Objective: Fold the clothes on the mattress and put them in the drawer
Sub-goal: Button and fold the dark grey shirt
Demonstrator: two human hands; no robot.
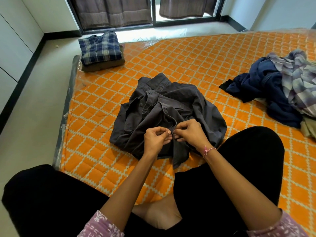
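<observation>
— What lies around the person on the mattress point(196, 53)?

— At its far left corner, a folded plaid shirt point(100, 47) rests on a folded brown garment point(109, 65). To the right sits an unfolded heap: a navy garment point(263, 89) with a pale checked cloth point(301, 82) draped over it. Curtains point(112, 12) hang at the window beyond (the floor is pale tile).

— And the grey shirt point(162, 106)?

— In the middle, just ahead of the crossed black-clad legs, rumpled, collar pointing away toward the window, hem toward the person; its long axis runs near to far.

— The hands?

— The left hand point(156, 139) and right hand point(190, 132) meet at the front placket, each pinching the shirt's fabric. A thread bracelet point(209, 150) circles the right wrist.
</observation>
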